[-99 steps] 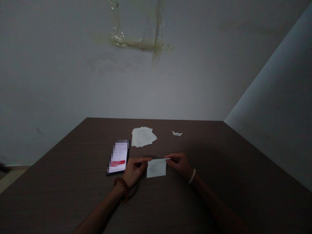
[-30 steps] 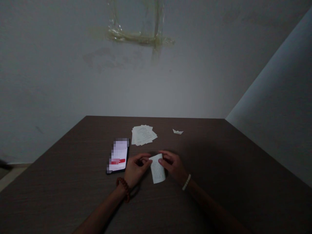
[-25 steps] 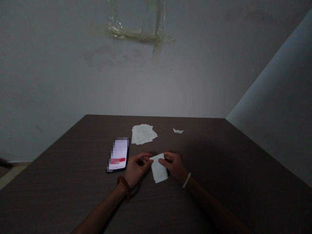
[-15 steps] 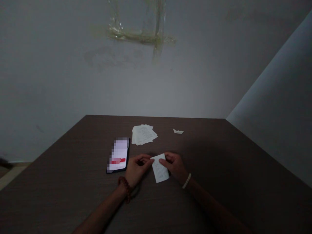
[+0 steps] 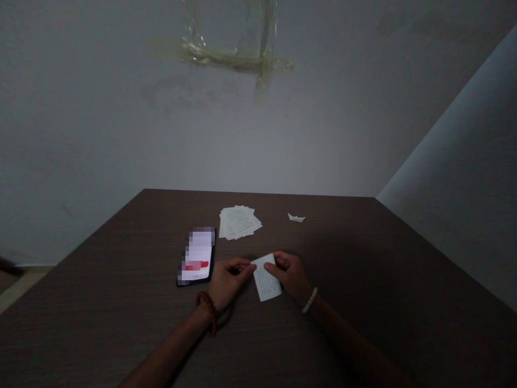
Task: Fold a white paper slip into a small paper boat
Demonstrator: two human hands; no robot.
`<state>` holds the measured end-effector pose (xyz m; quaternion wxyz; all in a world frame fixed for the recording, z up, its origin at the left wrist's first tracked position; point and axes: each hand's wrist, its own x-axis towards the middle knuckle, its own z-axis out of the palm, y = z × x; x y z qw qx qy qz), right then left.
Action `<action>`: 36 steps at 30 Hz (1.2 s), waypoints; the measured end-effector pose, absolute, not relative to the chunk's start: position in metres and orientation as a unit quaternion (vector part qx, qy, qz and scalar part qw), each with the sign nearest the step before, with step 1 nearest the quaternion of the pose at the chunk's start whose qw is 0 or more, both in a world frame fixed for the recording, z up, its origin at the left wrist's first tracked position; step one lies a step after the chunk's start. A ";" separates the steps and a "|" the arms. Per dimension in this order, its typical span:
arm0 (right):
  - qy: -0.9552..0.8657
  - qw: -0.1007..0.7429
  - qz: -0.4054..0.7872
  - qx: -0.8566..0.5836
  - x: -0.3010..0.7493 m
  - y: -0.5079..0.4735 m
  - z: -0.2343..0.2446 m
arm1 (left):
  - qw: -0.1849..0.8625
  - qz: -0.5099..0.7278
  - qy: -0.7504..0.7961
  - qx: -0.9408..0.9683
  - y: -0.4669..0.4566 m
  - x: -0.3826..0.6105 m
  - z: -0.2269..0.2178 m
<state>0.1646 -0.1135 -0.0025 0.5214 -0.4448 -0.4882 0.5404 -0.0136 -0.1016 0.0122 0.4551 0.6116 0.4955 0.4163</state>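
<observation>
A person's two bare hands meet over a dark wood-grain table (image 5: 363, 280), both closed on one small printed paper (image 5: 268, 284). The left hand (image 5: 226, 279) has its thumb and fingertips pinched together on the paper's far left corner, and a brown bead bracelet (image 5: 207, 311) sits on that wrist. The right hand (image 5: 289, 272), with a white bracelet (image 5: 310, 300) at its wrist, grips the paper's far right edge between thumb and curled fingers. The paper is narrow and slanted, its near end pointing toward the person and lying on or just above the table; which of the two cannot be told in the dim light. Just left of the left hand lies a phone (image 5: 196, 257), flat with its screen lit. Farther back, a loose stack of printed sheets (image 5: 239, 222) rests on the table, and to the right of it, well apart from the hands, stands a small folded paper boat (image 5: 296, 217). On the pale wall behind the table cling strips of yellowed tape (image 5: 238, 56).
</observation>
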 end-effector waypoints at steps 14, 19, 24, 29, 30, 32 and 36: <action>-0.488 0.517 0.544 -0.445 0.165 -0.113 -0.004 | 0.472 0.405 0.501 0.602 -0.101 -0.013 0.011; -0.494 0.519 0.536 -0.447 0.165 -0.114 -0.003 | 0.465 0.410 0.500 0.605 -0.101 -0.013 0.013; -0.496 0.516 0.537 -0.446 0.166 -0.114 -0.004 | 0.458 0.413 0.506 0.604 -0.102 -0.013 0.015; -0.492 0.519 0.541 -0.443 0.166 -0.113 -0.006 | 0.466 0.415 0.501 0.600 -0.103 -0.013 0.016; -0.491 0.519 0.542 -0.442 0.166 -0.113 -0.006 | 0.469 0.415 0.499 0.599 -0.103 -0.013 0.017; -0.493 0.519 0.538 -0.445 0.165 -0.113 -0.006 | 0.480 0.409 0.496 0.597 -0.104 -0.013 0.019; -0.502 0.522 0.517 -0.455 0.165 -0.113 -0.005 | 0.494 0.402 0.483 0.601 -0.104 -0.014 0.022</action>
